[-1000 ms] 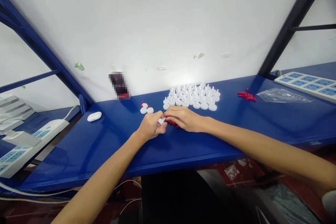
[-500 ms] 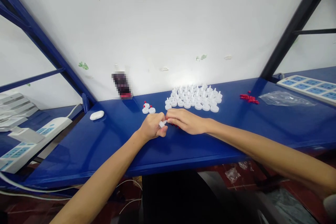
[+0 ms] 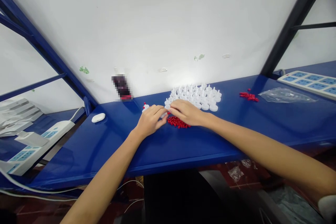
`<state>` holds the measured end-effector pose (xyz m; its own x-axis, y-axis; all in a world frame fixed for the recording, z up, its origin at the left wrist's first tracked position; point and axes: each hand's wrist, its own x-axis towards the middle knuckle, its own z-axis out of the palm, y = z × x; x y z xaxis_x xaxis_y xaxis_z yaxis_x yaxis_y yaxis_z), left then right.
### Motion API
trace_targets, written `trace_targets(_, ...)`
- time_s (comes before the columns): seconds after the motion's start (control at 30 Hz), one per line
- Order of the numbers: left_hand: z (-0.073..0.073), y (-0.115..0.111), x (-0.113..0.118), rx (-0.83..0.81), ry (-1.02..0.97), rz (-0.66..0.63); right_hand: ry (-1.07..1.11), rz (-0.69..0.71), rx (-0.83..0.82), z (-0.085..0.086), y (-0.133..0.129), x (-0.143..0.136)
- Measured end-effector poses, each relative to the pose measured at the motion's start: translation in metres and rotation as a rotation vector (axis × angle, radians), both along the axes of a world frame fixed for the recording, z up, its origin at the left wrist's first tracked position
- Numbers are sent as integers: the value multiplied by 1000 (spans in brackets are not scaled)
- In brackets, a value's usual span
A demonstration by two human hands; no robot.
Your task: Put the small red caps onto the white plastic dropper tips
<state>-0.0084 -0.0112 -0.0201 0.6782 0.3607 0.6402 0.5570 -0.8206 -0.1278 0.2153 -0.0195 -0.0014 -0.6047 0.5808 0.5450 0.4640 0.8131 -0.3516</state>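
Observation:
Near the middle of the blue table, my left hand (image 3: 151, 120) is closed on a white nozzle cap (image 3: 164, 114), partly hidden by the fingers. Close beside it, my right hand (image 3: 186, 112) has its fingers pressed together over the nozzle end; what they hold is hidden. A pile of small red tips (image 3: 179, 122) lies just below my right hand. Behind that hand stand several white nozzle caps (image 3: 194, 94) in a cluster. White caps with red tips (image 3: 145, 106) show partly behind my left hand.
On the blue table (image 3: 105, 154) are a white case (image 3: 98, 117) at left, more red pieces (image 3: 249, 96) and a clear plastic bag (image 3: 286, 95) at right. Power strips (image 3: 309, 82) lie at both sides. A pixelated dark object (image 3: 122, 86) leans on the wall.
Both hands have moved up slightly, uncovering the red pile. The left hand has turned, so its fingers now hide more of the white cap. The camera view has shifted a little.

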Motion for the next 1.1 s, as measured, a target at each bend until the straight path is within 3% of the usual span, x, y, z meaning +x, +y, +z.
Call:
trace_targets(0.17, 1, -1, 2, -247, -44, 50, -50, -165, 2, -14, 21, 15)
trace_targets(0.5, 1, 1, 2, -367, -8, 219, -432, -305, 77, -11, 29, 1)
trace_targets(0.77, -1, 8, -6, -270, -48, 374, -372, -323, 85, -7, 30, 12)
trace_targets(0.93, 1, 7, -5, -178, -235, 550, -349, -302, 65, -7, 33, 11)
trace_targets(1.0, 3, 7, -5, -155, -312, 519, -245, -275, 75, -8, 32, 10)
trace_targets(1.1, 5, 4, -5, -174, -336, 359, -4, -175, 32, -11, 28, 6)
